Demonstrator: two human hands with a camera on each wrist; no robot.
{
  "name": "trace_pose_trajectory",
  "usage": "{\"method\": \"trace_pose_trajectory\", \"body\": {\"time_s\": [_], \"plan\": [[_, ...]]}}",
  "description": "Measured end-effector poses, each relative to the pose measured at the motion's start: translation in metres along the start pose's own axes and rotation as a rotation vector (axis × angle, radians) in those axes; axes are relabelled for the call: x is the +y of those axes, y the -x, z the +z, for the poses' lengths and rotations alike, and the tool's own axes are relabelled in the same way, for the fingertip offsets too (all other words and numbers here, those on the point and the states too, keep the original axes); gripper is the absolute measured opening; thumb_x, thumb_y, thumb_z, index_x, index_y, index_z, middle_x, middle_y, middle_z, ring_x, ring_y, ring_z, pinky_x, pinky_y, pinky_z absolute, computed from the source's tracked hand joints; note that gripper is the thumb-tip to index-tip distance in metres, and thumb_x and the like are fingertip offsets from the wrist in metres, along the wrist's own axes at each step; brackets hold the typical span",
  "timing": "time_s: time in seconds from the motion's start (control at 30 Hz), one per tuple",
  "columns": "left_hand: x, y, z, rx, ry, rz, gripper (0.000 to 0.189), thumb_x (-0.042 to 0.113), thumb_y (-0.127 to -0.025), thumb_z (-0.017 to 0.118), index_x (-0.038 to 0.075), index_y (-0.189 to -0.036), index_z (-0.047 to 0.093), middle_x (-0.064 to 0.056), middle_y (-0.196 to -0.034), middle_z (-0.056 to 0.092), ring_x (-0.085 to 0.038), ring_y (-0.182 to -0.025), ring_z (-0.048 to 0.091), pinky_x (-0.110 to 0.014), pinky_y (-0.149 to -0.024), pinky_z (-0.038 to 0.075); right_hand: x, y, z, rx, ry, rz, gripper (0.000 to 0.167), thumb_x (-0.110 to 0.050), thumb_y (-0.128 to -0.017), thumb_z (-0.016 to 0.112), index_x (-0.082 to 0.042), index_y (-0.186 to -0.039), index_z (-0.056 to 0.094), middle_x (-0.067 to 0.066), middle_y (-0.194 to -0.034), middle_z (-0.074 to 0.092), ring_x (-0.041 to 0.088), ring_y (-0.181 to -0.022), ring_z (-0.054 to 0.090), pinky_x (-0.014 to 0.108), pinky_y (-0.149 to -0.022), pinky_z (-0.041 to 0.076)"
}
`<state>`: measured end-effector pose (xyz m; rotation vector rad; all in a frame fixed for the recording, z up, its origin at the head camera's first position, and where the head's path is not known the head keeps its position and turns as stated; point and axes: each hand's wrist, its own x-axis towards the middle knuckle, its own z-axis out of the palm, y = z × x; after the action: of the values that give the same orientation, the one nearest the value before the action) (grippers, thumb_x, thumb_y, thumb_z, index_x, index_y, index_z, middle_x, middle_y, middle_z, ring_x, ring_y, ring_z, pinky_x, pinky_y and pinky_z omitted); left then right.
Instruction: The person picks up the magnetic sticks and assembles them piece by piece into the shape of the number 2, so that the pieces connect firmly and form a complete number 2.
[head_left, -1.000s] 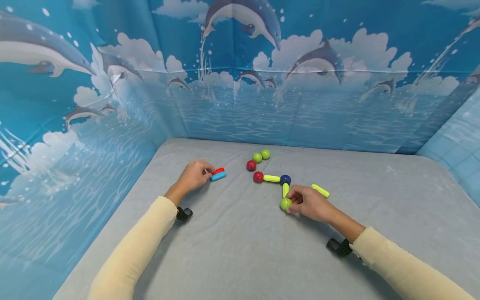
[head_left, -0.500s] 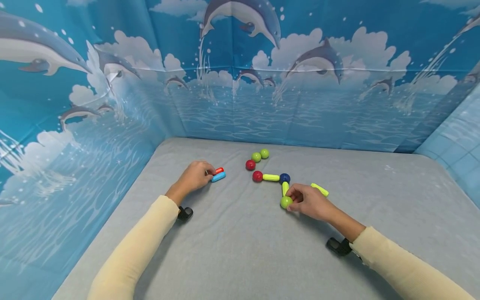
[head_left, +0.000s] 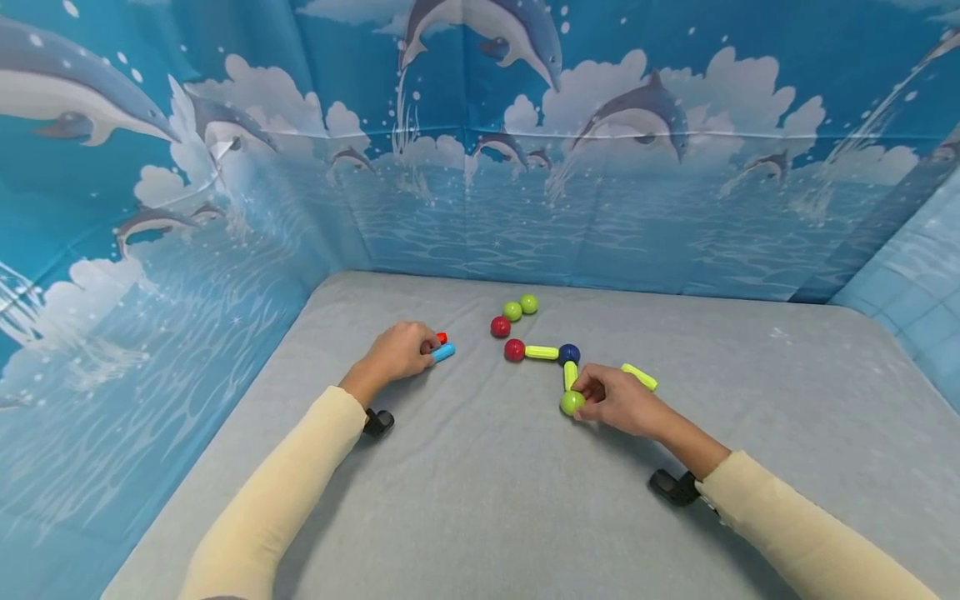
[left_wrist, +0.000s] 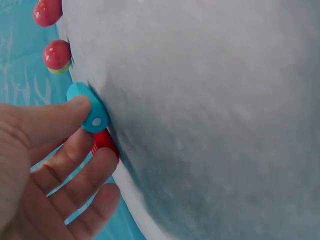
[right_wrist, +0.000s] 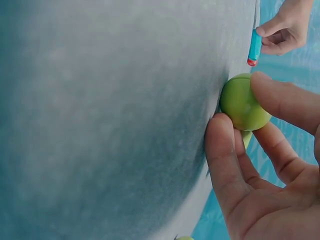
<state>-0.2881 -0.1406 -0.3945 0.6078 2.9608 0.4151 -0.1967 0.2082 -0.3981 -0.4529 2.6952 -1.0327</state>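
Observation:
My left hand [head_left: 401,350] pinches a short blue rod [left_wrist: 95,116] between thumb and fingers, low over the grey cloth. Just behind it lies a red rod [left_wrist: 103,141], partly covered by my fingers. My right hand [head_left: 621,402] holds a green ball [right_wrist: 242,102] with the thumb and fingertips around it. From this ball a yellow rod [head_left: 571,376] runs to a dark blue ball [head_left: 569,354]. A second yellow rod [head_left: 542,352] leads left from there to a red ball [head_left: 514,350], so the pieces form an L-shaped chain on the cloth.
Another red ball [head_left: 500,327] and two green balls [head_left: 512,311] lie behind the chain. A loose yellow rod [head_left: 639,377] rests beyond my right hand. The grey cloth surface [head_left: 480,500] ends at a dolphin-printed curtain [head_left: 480,217] behind and at the left.
My left hand has shifted slightly right, and the blue rod has moved a little to the right with it, covering more of the red rod. The right hand stays at the green ball.

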Motion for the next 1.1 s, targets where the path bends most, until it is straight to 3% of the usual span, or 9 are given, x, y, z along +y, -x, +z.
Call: {"method": "trace_pose_trajectory", "body": {"time_s": [0.3,0.7,0.87,1.1], "plan": [[0.011,0.003,0.004,0.006,0.000,-0.024,0.020,0.014,-0.090,0.071,0.008,-0.110,0.074,-0.007,-0.104,0.071,-0.020,-0.090,0.062,-0.038,-0.083,0.053,0.000,-0.001,0.002,-0.005,-0.024,0.008,0.024,-0.010,-0.084,0.078,-0.007,-0.101,0.062,0.008,-0.095,0.067,0.013,-0.085,0.059,0.024,-0.068,0.049],[0.011,0.005,0.010,0.004,0.057,-0.025,0.016,0.011,-0.090,0.070,0.010,-0.106,0.071,-0.005,-0.100,0.070,-0.019,-0.089,0.061,-0.037,-0.084,0.052,0.004,-0.002,0.001,-0.017,-0.020,0.013,0.022,-0.009,-0.084,0.077,-0.007,-0.101,0.062,0.007,-0.096,0.067,0.016,-0.087,0.059,0.026,-0.069,0.050],[0.024,0.016,0.009,0.018,0.120,0.051,0.013,0.010,-0.089,0.070,0.011,-0.102,0.071,-0.004,-0.098,0.072,-0.017,-0.089,0.063,-0.035,-0.084,0.053,0.005,-0.002,0.001,-0.019,-0.028,0.011,0.022,-0.008,-0.085,0.076,-0.007,-0.101,0.061,0.007,-0.096,0.067,0.016,-0.087,0.059,0.026,-0.068,0.050],[0.052,0.039,0.001,0.020,0.263,0.193,0.014,0.007,-0.089,0.071,0.009,-0.102,0.072,-0.003,-0.093,0.071,-0.011,-0.079,0.060,-0.024,-0.070,0.050,0.003,0.000,0.001,-0.015,-0.030,-0.001,0.022,-0.008,-0.085,0.076,-0.007,-0.102,0.061,0.007,-0.096,0.067,0.016,-0.086,0.059,0.025,-0.068,0.050]]}}
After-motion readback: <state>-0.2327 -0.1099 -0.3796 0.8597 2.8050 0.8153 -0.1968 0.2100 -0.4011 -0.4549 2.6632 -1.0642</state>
